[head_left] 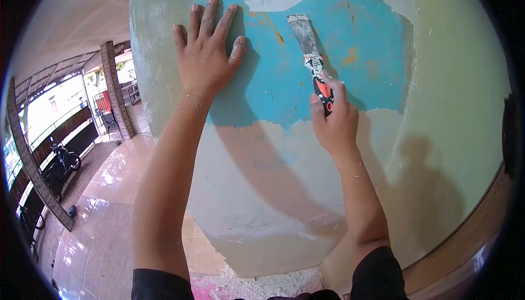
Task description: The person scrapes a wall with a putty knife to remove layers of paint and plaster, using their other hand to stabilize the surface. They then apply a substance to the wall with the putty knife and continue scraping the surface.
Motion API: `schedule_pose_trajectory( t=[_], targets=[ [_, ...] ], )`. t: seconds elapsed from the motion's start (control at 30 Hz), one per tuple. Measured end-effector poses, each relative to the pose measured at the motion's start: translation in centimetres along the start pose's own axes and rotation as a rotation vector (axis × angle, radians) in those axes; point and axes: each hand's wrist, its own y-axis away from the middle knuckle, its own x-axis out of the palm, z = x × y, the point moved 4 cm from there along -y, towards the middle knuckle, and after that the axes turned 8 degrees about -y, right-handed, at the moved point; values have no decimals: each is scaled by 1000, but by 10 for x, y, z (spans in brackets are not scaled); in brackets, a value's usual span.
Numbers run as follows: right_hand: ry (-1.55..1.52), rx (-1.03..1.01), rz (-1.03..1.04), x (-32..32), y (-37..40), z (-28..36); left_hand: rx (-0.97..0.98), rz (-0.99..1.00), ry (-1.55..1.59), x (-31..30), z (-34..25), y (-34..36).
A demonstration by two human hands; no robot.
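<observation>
My left hand (206,54) lies flat on the wall with its fingers spread, at the left edge of a blue painted patch (268,81). To the right, my right hand (337,115) grips the dark and red handle of a putty knife (304,35). The knife points upward, its whitish, stained blade over the blue patch; whether the blade's tip touches the wall I cannot tell. Orange-brown marks show on the blue. Pale, bare-looking wall (251,174) lies below the patch, and more pale surface above it. White specks dot both forearms.
Greenish wall (454,81) continues at the right, with a wooden edge (465,256) at lower right. White flakes (262,284) litter the floor below. On the left are a tiled floor (104,229), a pillar (116,89) and a parked motorbike (60,163).
</observation>
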Motion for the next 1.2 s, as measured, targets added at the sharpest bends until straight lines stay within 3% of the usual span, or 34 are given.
schedule_pose_trajectory(
  t=[1.03, 1.1, 1.2],
  targets=[
    [21, 5, 13, 12, -6, 48, -1, -59, 35, -2, -9, -8],
    [42, 105, 101, 16, -6, 49, 0, -69, 31, -1, -8, -6],
    [31, 4, 23, 23, -4, 49, 3, -77, 37, 1, -7, -2]
  ],
)
